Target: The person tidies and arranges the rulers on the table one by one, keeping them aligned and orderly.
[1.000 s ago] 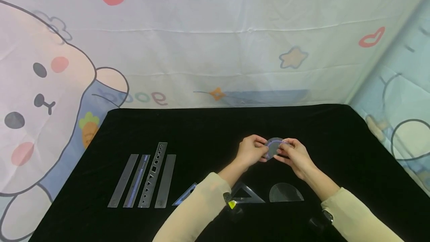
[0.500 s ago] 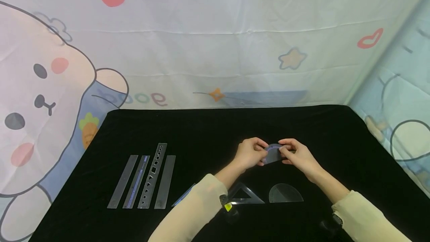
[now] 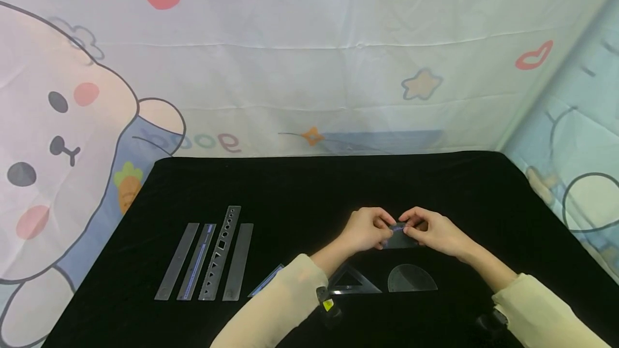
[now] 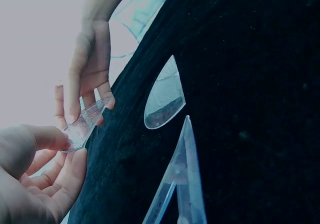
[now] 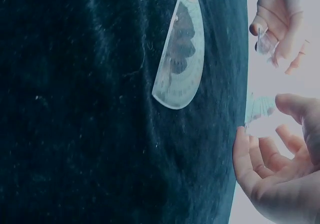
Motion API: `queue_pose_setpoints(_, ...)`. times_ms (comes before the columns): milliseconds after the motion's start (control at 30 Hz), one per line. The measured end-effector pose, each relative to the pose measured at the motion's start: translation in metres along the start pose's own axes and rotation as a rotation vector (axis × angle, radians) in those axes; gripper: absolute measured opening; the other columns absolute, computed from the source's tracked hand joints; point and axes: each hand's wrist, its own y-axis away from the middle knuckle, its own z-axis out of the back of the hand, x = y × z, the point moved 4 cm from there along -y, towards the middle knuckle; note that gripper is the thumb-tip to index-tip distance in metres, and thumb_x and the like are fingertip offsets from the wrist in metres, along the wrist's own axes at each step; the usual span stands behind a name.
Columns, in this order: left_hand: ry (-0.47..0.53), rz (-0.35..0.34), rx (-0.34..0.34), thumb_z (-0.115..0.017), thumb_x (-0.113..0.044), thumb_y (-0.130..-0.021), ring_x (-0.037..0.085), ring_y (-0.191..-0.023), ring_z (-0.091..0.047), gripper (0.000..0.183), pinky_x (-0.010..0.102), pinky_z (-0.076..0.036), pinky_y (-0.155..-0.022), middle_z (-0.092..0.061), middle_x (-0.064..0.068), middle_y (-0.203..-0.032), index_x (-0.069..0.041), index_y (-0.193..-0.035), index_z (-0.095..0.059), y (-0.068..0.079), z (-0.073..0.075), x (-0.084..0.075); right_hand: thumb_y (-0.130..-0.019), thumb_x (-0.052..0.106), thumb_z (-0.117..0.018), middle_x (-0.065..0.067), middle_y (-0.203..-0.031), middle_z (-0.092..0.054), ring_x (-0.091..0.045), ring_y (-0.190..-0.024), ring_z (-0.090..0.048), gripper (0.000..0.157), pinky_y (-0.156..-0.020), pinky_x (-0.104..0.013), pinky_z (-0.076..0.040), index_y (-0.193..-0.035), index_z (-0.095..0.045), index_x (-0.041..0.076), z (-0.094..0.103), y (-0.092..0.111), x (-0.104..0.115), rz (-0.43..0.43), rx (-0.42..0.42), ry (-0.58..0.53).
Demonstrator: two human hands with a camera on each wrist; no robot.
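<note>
A small clear protractor [image 3: 399, 240] with purple-blue markings is held above the black cloth, its straight edge downward. The left hand [image 3: 366, 231] pinches its left end between thumb and fingers. At the other end, the thumb and fingers of the right hand [image 3: 439, 234] pinch it. The fingers hide both ends in the head view; the left wrist view shows the held protractor [image 4: 82, 128] tilted between both hands. Nearer the person lie a second clear protractor [image 3: 412, 278] and a clear set square [image 3: 358, 286], partly behind the left forearm.
On the left of the black-covered table [image 3: 290, 187] lie a plain ruler [image 3: 177, 262], a blue-marked ruler [image 3: 196, 262], a stencil ruler [image 3: 220, 254] and another plain ruler [image 3: 238, 262]. A blue-marked set square [image 3: 266, 281] is partly hidden by the left sleeve. A printed curtain [image 3: 309, 58] hangs behind.
Both hands have brought the held protractor down and toward the person. It has turned so its straight edge lies nearly level, and the right forearm has swung outward to the right.
</note>
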Motion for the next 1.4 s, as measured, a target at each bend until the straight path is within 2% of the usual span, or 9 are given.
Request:
queue_pose_setpoints(333, 0.011, 0.009, 0.019, -0.065, -0.002, -0.081, 0.012, -0.051, -0.060, 0.011, 0.023, -0.053, -0.047, -0.061, 0.000, -0.067, -0.008, -0.090, -0.064, 0.003, -0.006, -0.001, -0.089, 0.025, -0.060, -0.004, -0.081, -0.053, -0.014, -0.060, -0.052, 0.017, -0.052, -0.027, -0.048, -0.098, -0.051, 0.013, 0.000, 0.004, -0.003, 0.031, 0.038, 0.034)
queue_pose_setpoints(833, -0.046, 0.020, 0.001, -0.067, -0.002, -0.079, 0.010, -0.046, -0.058, 0.011, 0.021, -0.052, -0.044, -0.058, -0.003, -0.065, -0.010, -0.086, -0.064, 0.002, -0.029, -0.008, -0.088, 0.023, -0.061, -0.005, -0.080, -0.052, -0.012, -0.059, -0.052, 0.017, -0.050, -0.026, -0.048, -0.097, -0.051, 0.012, 0.011, 0.018, -0.014, 0.058, 0.068, 0.072)
queue_pose_setpoints(1200, -0.104, 0.025, -0.016, -0.068, -0.005, -0.080, 0.009, -0.041, -0.055, 0.010, 0.021, -0.050, -0.043, -0.055, -0.005, -0.062, -0.014, -0.084, -0.063, -0.001, -0.050, -0.014, -0.086, 0.023, -0.062, -0.005, -0.083, -0.052, -0.014, -0.062, -0.055, 0.019, -0.052, -0.027, -0.050, -0.097, -0.051, 0.012, 0.021, 0.029, -0.026, -0.004, 0.045, 0.103)
queue_pose_setpoints(1400, -0.133, 0.033, -0.008, -0.068, -0.006, -0.079, 0.008, -0.041, -0.056, 0.010, 0.018, -0.048, -0.040, -0.054, -0.006, -0.061, -0.014, -0.083, -0.064, -0.001, -0.060, -0.020, -0.086, 0.022, -0.062, -0.005, -0.081, -0.052, -0.014, -0.060, -0.055, 0.017, -0.050, -0.027, -0.050, -0.095, -0.051, 0.013, 0.026, 0.037, -0.032, 0.007, 0.056, 0.130)
